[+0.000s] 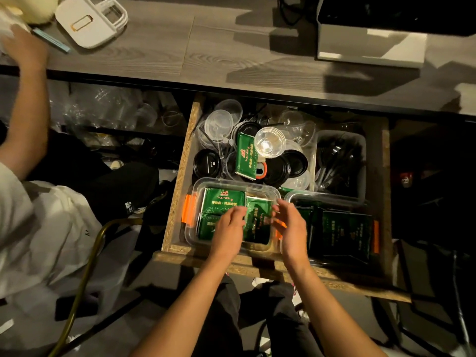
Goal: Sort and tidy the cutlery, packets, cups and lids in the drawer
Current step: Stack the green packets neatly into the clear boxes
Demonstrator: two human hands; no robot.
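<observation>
Single view, worn on the head, looking steeply down and forward over both forearms. Wide-angle, with bent edges toward the frame borders. Close to the drawer (180, 161), which fills the centre; left hand (228, 228) and right hand (291, 228) low in the middle, over a clear box (195, 186). Beyond the hands, the far end of the drawer, then the counter (206, 52) across the top. Left of the hands, a second person's arm (28, 109) at the frame edge. Below, floor and knees.

Green packets (223, 202) lie flat in a clear orange-clipped container (189, 210) at the open drawer's (180, 161) front-left.
</observation>
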